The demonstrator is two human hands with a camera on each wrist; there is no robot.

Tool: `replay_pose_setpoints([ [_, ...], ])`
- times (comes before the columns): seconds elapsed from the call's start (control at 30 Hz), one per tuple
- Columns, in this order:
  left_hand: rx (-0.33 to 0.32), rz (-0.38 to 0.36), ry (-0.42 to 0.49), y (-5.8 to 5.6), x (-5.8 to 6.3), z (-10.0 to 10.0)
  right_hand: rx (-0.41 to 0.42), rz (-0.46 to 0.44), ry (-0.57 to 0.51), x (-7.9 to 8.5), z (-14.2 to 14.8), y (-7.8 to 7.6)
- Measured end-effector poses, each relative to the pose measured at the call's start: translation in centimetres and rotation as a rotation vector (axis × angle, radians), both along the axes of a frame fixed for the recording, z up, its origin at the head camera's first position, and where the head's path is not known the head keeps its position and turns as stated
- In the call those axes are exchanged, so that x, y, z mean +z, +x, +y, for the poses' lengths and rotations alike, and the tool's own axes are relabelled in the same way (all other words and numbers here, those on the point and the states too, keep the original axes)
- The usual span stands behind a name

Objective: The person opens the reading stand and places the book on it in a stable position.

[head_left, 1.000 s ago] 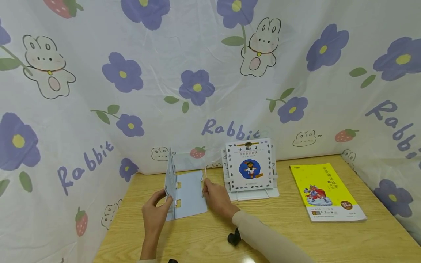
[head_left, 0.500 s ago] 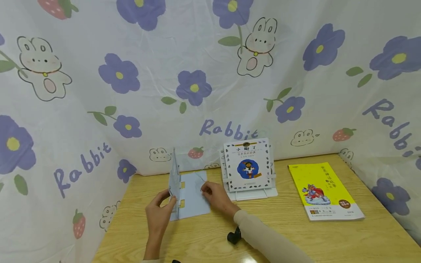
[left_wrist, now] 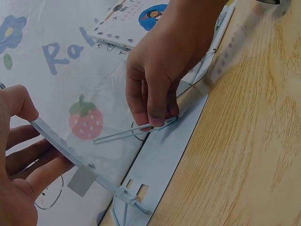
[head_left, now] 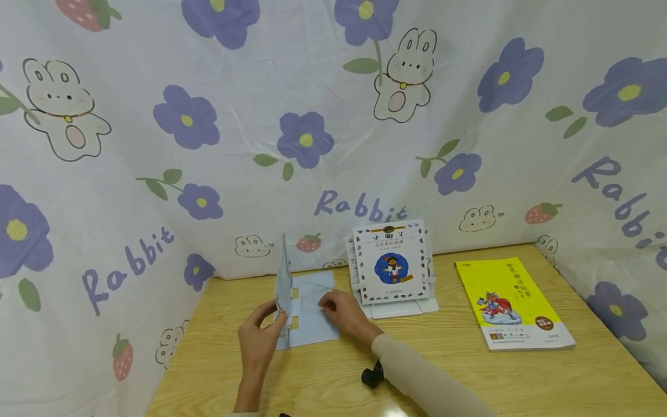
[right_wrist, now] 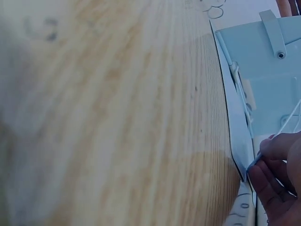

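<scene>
A pale blue-white metal book stand rests on the table with its back panel (head_left: 283, 289) raised and its base plate (head_left: 318, 331) lying flat. My left hand (head_left: 258, 336) grips the panel's edge, thumb on one side and fingers behind it. Over the base, my right hand (head_left: 345, 314) pinches a thin wire support (left_wrist: 113, 137) between thumb and fingers. That looped wire slants from the right fingertips toward the panel in the left wrist view. Cut-out slots show in the base beside the hinge.
To the right, a second white stand (head_left: 401, 309) holds up a white picture book (head_left: 374, 272). A yellow book (head_left: 513, 295) lies flat farther right. Near the right sleeve sits a small black object (head_left: 372, 376). A patterned curtain (head_left: 250, 174) hangs right behind the table.
The wire support has swung from upright at the base's right edge down to a slant leftward over the base, with my right hand. The panel and left hand appear slightly farther right.
</scene>
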State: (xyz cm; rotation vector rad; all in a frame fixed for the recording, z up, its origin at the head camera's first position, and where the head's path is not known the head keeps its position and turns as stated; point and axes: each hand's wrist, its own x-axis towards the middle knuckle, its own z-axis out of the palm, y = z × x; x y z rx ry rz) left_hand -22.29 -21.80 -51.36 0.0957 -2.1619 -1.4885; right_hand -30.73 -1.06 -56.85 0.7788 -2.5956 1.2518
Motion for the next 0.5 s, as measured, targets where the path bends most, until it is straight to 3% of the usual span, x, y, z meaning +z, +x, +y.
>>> replay_pose_setpoints([
  [0.3, -0.019, -0.009, 0.021, 0.09, 0.04, 0.43, -0.009, 0.026, 0.049, 0.11, 0.07, 0.15],
  [0.5, -0.088, -0.024, 0.070, 0.19, -0.06, 0.82, -0.013, 0.062, 0.065, -0.06, 0.03, 0.10],
])
